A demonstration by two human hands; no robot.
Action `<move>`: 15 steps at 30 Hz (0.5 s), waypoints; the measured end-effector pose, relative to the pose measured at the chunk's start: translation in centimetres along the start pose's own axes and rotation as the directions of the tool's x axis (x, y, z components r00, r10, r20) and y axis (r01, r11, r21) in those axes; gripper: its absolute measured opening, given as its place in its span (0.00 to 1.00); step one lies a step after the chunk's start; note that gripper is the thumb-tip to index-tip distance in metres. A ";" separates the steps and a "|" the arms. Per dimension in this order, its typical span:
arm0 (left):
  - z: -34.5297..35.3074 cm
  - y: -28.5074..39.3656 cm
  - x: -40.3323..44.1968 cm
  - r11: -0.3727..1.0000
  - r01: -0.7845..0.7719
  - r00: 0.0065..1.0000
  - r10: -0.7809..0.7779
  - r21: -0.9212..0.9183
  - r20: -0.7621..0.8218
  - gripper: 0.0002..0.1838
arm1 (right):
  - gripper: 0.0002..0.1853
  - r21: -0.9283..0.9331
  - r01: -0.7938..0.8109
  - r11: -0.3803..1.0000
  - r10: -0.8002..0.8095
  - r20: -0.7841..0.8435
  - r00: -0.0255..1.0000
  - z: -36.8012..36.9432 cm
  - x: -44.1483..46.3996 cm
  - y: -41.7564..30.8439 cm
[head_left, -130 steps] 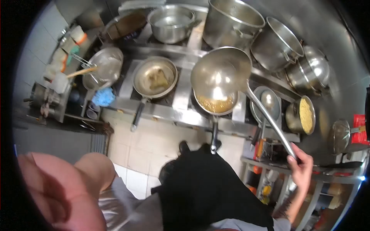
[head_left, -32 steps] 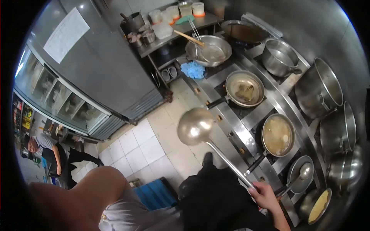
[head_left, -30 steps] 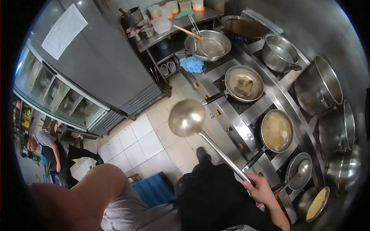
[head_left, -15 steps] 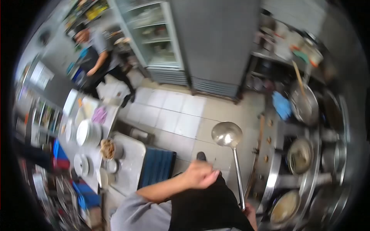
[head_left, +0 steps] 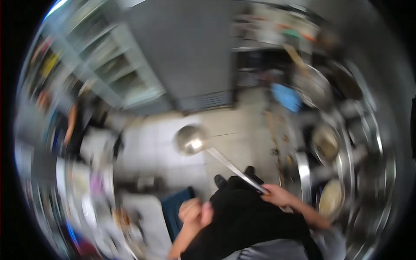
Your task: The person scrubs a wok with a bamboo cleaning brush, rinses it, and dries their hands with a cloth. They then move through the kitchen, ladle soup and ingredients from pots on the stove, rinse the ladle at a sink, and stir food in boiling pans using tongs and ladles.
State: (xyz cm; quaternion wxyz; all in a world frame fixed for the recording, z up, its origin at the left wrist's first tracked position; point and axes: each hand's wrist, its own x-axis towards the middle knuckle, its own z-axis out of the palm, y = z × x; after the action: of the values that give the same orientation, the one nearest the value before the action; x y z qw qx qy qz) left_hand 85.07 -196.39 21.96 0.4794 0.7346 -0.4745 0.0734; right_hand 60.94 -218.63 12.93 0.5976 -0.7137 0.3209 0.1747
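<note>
In my right hand point(head_left: 277, 196) is the end of the long handle of a metal ladle point(head_left: 190, 140). Its round bowl points away to the upper left, over the tiled floor. My left hand point(head_left: 196, 212) is raised in front of the black apron point(head_left: 238, 216), its fingers curled. It is blurred, and whether it holds anything small does not show. To the right of the ladle, pans stand on the stove, among them one with dark contents point(head_left: 326, 144) and one with pale yellowish contents point(head_left: 331, 199).
A grey cabinet point(head_left: 182, 52) stands ahead, beside a glass-door fridge point(head_left: 112, 60). At left are a co-worker's arm point(head_left: 71, 123) and a counter with a tray point(head_left: 145, 216). A blue cloth point(head_left: 286, 97) hangs by a wide pan point(head_left: 318, 86).
The view has turned and is blurred. My right hand has come up into fuller view, and the ladle's bowl has swung left. My left hand sits lower and further left, its fingers still curled.
</note>
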 end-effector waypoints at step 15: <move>10.7 0.8 5.0 0.722 -0.283 0.657 0.625 -0.631 0.421 0.23 | 0.09 0.238 0.305 0.922 -0.062 -0.687 0.724 11.5 -11.0 4.1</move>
State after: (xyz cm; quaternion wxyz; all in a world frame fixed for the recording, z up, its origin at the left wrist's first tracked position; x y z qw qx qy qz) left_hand 83.44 -207.87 19.68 0.4410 0.4117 -0.7784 -0.1735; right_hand 51.72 -205.12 14.28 0.5697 -0.6447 0.4644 -0.2101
